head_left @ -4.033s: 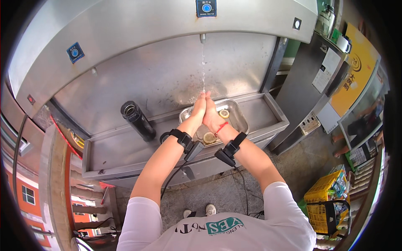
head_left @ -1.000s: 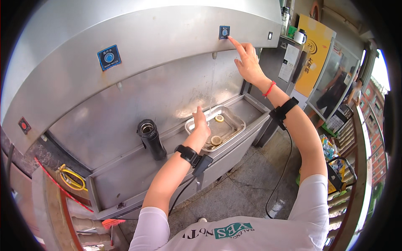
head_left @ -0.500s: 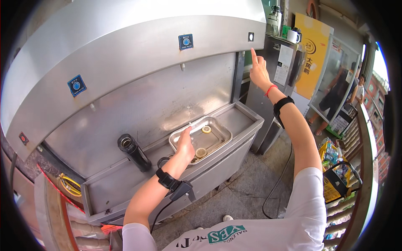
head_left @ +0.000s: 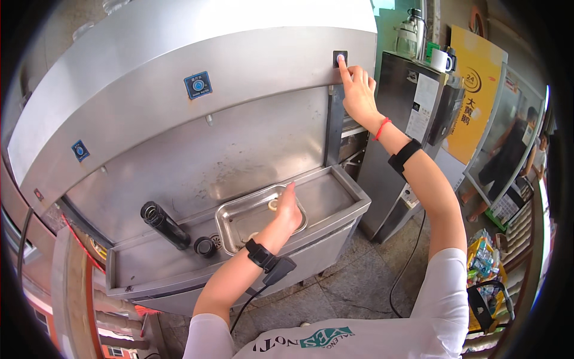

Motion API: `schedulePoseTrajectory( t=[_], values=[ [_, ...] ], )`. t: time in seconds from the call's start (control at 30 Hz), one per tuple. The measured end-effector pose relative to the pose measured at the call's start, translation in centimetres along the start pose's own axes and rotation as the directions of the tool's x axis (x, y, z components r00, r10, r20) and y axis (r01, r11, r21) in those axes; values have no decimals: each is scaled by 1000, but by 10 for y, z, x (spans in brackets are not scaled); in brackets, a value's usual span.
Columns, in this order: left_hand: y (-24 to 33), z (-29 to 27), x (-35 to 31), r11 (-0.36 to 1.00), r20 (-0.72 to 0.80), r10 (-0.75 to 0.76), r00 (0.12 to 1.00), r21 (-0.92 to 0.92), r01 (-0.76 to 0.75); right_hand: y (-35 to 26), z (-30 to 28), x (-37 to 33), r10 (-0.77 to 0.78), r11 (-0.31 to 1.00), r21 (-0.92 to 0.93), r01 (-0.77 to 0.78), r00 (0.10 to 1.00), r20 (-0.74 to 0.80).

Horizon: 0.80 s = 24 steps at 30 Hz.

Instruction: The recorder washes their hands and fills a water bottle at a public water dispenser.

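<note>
Fingers of our right hand are half-curling, empty, one touching the far right-hand button; our open, empty left hand is hovering over the tray; reaching seems done, releasing remains.

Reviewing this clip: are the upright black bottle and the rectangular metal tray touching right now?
Apart. The head view shows it: a strip of bare steel trough separates the black bottle from the metal tray's left rim.
</note>
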State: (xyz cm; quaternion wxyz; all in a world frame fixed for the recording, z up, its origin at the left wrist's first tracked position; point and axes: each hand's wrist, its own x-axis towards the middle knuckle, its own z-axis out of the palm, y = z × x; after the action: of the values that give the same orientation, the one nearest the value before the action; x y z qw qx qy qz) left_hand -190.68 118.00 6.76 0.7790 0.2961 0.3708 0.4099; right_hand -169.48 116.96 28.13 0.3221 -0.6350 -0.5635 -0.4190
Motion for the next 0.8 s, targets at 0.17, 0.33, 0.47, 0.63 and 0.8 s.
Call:
schedulePoseTrajectory(
  t=[0.17,0.33,0.47,0.63,0.8],
  values=[
    [3,75,2,992,40,-128,991,20,127,35,31,-40,503,93,784,-614,708,495],
    [-12,102,76,964,151,-192,970,-155,215,10,79,-85,264,-577,569,-586,526,809],
    [-8,137,123,914,91,-234,968,-318,251,2,105,-98,291,-598,526,-605,447,846],
    [-5,145,124,997,318,-67,946,-15,75,-27,129,-130,325,-309,397,-864,296,898],
    [-14,147,105,857,276,15,961,491,-154,-4,163,-153,363,-675,319,-665,77,929]
  ],
)
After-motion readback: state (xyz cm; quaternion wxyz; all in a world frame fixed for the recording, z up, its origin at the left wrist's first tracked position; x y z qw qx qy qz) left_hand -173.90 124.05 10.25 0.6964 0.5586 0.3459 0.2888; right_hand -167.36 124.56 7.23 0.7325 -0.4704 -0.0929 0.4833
